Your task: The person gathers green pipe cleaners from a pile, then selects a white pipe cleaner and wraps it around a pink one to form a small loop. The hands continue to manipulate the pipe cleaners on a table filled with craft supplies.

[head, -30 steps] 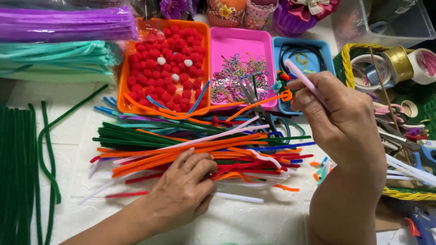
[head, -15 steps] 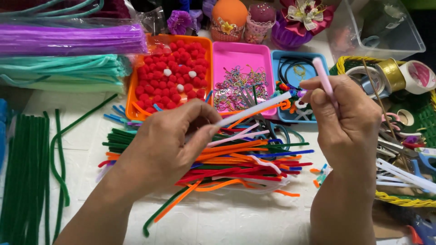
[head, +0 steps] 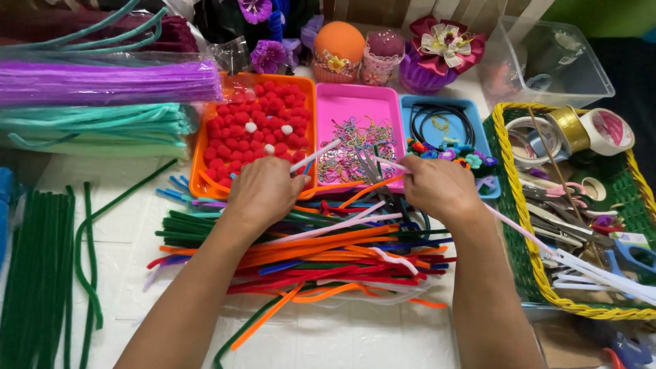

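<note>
head view: your left hand (head: 263, 193) is closed in a pinch on a white pipe cleaner (head: 316, 155), whose free end slants up over the edge of the orange tray (head: 202, 152) of red pompoms. your right hand (head: 437, 186) is curled shut on a pale pink pipe cleaner (head: 526, 236) that runs back past your wrist toward the woven basket (head: 514, 225) of tapes and tools. both hands hover just above the mixed heap of pipe cleaners (head: 321, 254), in front of the pink tray (head: 355, 109) of small charms and the blue tray (head: 417, 109).

the 2 stems seem to be meeting between your hands, so judge this as a join or twist. to do it well, keep the pinch close to the ends, so the wire cores do not bend away from each other. lift both stems a little clear of the heap; loose strands there could snag. watch the long pink tail by the basket, as it may drag against the tools. turn 1 hand and hold the other steady, rather than rolling both.

there is only this 1 view.
</note>
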